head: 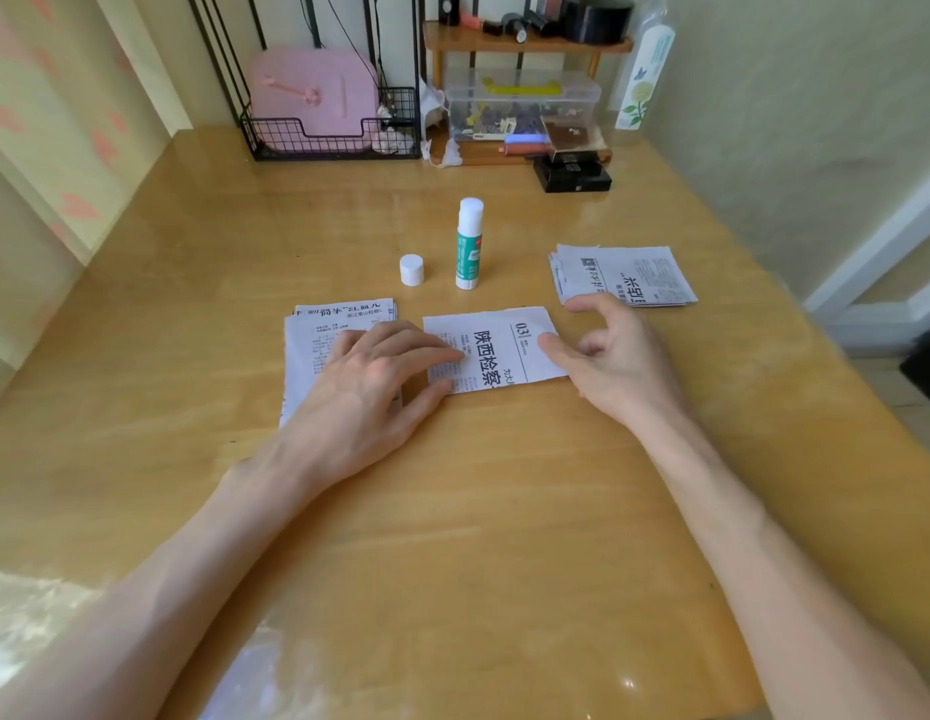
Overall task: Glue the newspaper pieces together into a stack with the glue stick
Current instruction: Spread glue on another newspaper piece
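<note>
Newspaper piece (491,350), printed, flat on glossy wooden worktop (452,511) between left newspaper stack (317,345) and right newspaper stack (624,275). Behind: uncapped green-and-white glue stick (469,246) upright, round white cap (411,269) beside. Left hand (369,381) flat, fingertips pressing piece's left edge; right hand (608,356) relaxed, thumb touching right edge. Black wire basket (338,148) holding pink case (312,90).

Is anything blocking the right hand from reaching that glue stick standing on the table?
Nothing visible stands between the right hand and the upright green-and-white glue stick. Its small white cap stands left of the stick, off that path.
</note>
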